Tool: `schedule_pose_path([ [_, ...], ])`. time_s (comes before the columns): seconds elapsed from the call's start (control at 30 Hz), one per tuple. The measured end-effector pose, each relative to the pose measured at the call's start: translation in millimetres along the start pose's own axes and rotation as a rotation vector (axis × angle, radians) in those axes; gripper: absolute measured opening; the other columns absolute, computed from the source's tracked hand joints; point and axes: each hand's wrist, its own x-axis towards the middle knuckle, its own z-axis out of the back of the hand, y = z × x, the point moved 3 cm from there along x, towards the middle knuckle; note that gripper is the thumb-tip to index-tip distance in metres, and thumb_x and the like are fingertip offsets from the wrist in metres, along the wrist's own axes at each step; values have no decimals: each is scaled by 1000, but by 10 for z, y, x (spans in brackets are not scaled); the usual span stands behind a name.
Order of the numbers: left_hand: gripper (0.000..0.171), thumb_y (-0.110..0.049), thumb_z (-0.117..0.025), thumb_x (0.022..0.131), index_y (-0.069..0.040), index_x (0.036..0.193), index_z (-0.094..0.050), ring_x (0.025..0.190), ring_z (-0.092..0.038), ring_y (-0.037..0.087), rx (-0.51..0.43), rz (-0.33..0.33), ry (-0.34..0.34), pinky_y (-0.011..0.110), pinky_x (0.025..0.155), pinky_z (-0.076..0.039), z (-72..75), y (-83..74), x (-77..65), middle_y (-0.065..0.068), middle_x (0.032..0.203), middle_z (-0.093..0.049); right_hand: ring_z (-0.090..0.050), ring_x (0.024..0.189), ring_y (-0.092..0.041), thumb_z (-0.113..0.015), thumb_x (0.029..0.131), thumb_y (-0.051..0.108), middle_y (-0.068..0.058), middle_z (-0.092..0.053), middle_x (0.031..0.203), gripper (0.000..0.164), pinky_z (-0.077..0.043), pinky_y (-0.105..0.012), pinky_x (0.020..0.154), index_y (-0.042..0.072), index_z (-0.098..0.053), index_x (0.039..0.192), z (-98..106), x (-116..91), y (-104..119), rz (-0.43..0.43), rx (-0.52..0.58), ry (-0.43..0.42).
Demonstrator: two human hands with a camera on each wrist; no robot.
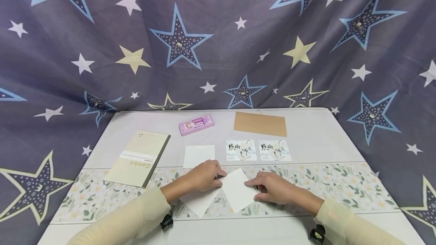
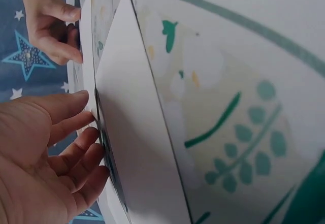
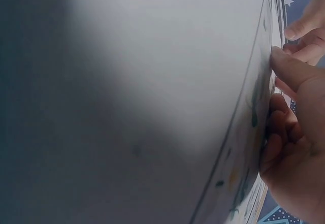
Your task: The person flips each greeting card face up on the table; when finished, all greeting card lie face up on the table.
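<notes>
A blank white card [image 1: 238, 191] lies turned at an angle on the floral strip of the table, between the two hands. My left hand [image 1: 206, 175] holds its left corner with thumb and forefinger. On the opposite edge, the fingertips of my right hand [image 1: 274, 188] grip the card, the other fingers curled under the palm. A second white card [image 1: 201, 202], also angled, sits partly under my left hand; the left wrist view shows this white card [image 2: 137, 127] large beside the fingers. Just beyond my left hand is a white square of paper [image 1: 199, 154].
Two printed cards [image 1: 241, 150] [image 1: 275, 150] lie side by side behind my right hand. Farther back are a brown envelope-like sheet [image 1: 260, 124] and a purple box [image 1: 196, 124]. A cream notebook [image 1: 137, 158] lies at left. A star-patterned curtain [image 1: 218, 63] hangs behind the table.
</notes>
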Motion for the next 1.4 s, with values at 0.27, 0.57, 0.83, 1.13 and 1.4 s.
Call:
schedule_pose_path([
  [0.27, 24, -16, -75, 91, -14, 115, -79, 78, -54, 3, -141, -2, 9, 20, 73, -48, 11, 51, 47, -3, 97, -73, -44, 71, 1, -81, 86, 29, 14, -54, 82, 49, -41, -17, 64, 23, -69, 133, -4, -5, 2, -19, 32, 1],
  [0.57, 18, -8, -73, 88, -12, 103, -80, 61, -50, 2, -249, 15, -19, 18, 58, -41, 5, 92, 152, -11, 70, -63, -44, 71, 0, -81, 86, 29, 13, -54, 81, 49, -40, -18, 64, 22, -69, 133, -1, -3, -8, -15, 41, -6],
  [0.83, 21, -6, -70, 87, -13, 106, -77, 55, -47, 4, -376, 73, 45, 17, 52, -36, 31, 97, 185, -10, 65, -58, -49, 68, 2, -74, 94, 25, 11, -60, 84, 64, -47, -19, 63, 12, -48, 151, 89, 10, -50, -12, 237, 47],
  [1.13, 8, -12, -72, 86, -19, 88, -68, 65, -55, 7, -456, 84, -27, 21, 61, -47, 129, 76, 197, -8, 75, -62, -55, 66, -13, -41, 111, 19, -5, -65, 82, 36, -50, -25, 68, 4, -62, 136, 198, -16, -144, -32, 464, 36],
  [1.4, 8, -11, -75, 89, -17, 87, -70, 74, -58, 3, -405, -22, -243, 19, 67, -50, 218, -18, 222, -8, 82, -69, -68, 75, -14, -43, 110, 23, -10, -73, 93, 48, -58, -26, 67, -3, -44, 151, 234, -69, -201, -172, 650, 108],
])
